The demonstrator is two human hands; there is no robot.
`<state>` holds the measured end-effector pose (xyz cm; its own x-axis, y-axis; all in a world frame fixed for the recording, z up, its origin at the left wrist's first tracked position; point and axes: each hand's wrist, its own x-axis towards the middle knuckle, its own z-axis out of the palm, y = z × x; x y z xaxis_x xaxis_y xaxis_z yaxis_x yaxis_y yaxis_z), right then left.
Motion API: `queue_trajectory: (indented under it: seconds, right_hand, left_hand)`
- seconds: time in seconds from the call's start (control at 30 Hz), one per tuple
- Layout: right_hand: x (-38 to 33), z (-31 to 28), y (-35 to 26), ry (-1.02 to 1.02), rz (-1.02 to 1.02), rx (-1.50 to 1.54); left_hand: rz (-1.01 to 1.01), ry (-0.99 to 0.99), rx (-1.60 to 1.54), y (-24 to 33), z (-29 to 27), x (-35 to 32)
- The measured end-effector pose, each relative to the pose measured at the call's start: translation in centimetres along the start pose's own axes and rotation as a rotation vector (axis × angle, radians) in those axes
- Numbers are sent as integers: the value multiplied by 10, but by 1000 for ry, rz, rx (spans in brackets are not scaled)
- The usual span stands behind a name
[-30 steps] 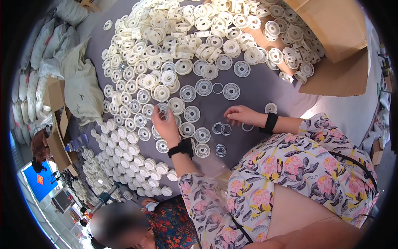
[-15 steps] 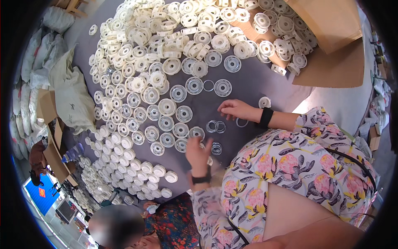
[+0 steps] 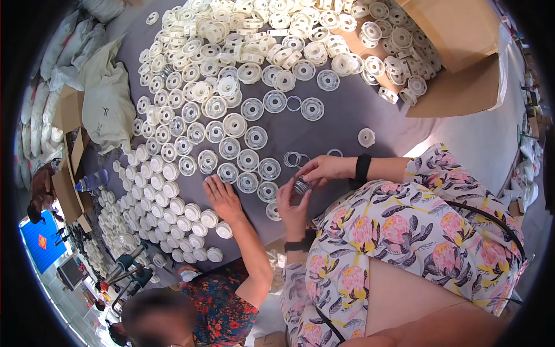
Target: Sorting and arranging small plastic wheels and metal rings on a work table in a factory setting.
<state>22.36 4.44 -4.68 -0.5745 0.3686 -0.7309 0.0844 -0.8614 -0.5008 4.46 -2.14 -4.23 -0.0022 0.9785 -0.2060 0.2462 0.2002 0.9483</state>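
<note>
Metal-ringed small spool [image 3: 300,186] pinched between curled left hand [image 3: 293,207] and half-closed right hand [image 3: 321,169], above grey table [image 3: 347,124].

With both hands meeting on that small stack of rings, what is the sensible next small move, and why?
Probably seat the ring that the right hand pinches squarely onto the small ring stack that the left hand cups. Both hands meet on it just above the grey mat, while loose clear rings lie close ahead, and a co-worker's hand rests flat to the left, well apart.
</note>
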Motion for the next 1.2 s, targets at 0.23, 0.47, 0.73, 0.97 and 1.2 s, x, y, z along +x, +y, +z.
queue_trajectory:
  seconds: [0.23, 0.47, 0.73, 0.97, 1.2]
  right_hand:
    - [1, -2, 6, -106, 98, 315]
    - [-17, 17, -8, 38, -389, -429]
    - [-32, 0, -46, 293, -1168, -1261]
    - [-33, -16, -46, 406, -857, -1100]
    - [-20, -45, -27, 511, -578, -969]
  left_hand:
    - [122, 57, 80, 1, -1, -8]
    - [-386, 54, -713, -9, -1, -22]
    - [-927, -77, -626, -32, -43, -50]
    - [-66, 200, 560, -70, -54, -37]
    - [-128, 239, 523, -35, -51, -33]
